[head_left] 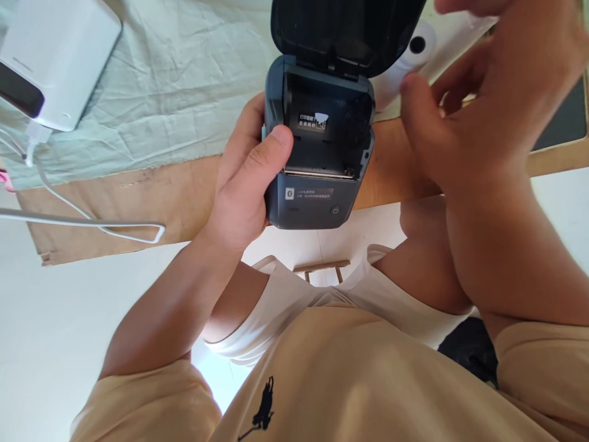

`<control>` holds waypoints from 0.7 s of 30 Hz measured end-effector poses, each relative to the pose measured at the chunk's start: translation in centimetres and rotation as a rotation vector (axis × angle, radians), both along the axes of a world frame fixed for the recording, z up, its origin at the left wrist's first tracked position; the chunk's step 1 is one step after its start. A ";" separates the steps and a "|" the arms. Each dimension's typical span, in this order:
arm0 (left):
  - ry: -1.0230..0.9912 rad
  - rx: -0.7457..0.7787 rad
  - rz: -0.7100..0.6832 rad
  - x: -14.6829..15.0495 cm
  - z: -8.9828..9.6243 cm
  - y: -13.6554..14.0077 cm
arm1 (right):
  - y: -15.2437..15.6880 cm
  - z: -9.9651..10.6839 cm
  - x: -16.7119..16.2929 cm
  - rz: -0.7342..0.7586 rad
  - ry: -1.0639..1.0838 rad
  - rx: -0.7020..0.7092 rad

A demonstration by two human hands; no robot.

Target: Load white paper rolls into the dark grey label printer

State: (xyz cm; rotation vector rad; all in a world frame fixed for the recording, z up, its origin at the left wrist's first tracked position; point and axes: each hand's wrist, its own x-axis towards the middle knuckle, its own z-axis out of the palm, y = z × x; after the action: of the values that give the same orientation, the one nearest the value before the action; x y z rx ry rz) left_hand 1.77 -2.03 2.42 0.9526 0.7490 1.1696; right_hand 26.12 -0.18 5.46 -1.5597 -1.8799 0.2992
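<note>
The left hand (pixel 242 178) grips a dark blue-grey device (pixel 306 215) by its left side, the thumb (pixel 275 147) laid over the rim of the open bay (pixel 317 147) and the other fingers wrapped out of sight around the side; the device is held across the brown table edge (pixel 124 196) as seen from above, its black lid (pixel 345 31) swung open on a hinge at the far end; inside the bay a small printed label (pixel 307 121) shows on the dark wall, and a thin strip (pixel 319 174) runs across the near end; on the near face are a printed sticker (pixel 310 193) and a round power button (pixel 335 210); the right hand (pixel 483 123) is to the right of the device and apart from it, fingers partly bent, thumb tip just beside a white roll (pixel 427 37) with a dark round hole; whether it grips or merely touches the roll, I cannot tell; the roll is near the lid's right edge; at left a white appliance (pixel 69 55) rests on a pale green cloth (pixel 184 92), a white plug (pixel 37 134) in its near end; a white cord (pixel 69 219) crosses the table edge
</note>
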 end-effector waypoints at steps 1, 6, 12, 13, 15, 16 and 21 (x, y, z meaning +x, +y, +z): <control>0.012 0.009 0.002 0.0 -0.1 0.1 | 0.0 -0.1 -0.1 0.026 -0.030 0.002; 0.088 0.054 0.003 -0.1 -0.5 0.8 | 0.7 -1.3 -0.1 0.088 -0.141 0.115; 0.073 0.096 0.001 -0.3 -0.7 0.9 | 0.9 -2.2 0.5 0.180 -0.127 0.225; 0.077 0.104 0.000 -0.3 -0.8 0.9 | 0.7 -2.1 0.6 0.187 -0.113 0.222; 0.097 0.106 -0.003 -0.4 -0.9 1.1 | 0.3 -1.7 0.7 0.207 -0.071 0.173; 0.105 0.112 0.000 -0.4 -0.9 1.2 | 0.1 -1.4 0.7 0.217 -0.047 0.133; 0.091 0.128 -0.005 -0.4 -1.1 1.4 | -0.8 -0.5 1.3 0.237 -0.024 0.040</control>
State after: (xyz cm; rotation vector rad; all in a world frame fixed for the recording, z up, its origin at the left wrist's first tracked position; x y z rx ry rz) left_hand 1.34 -0.68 1.32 1.1201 0.7502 1.1869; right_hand 27.41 -1.01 5.01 -1.3204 -2.0796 0.3467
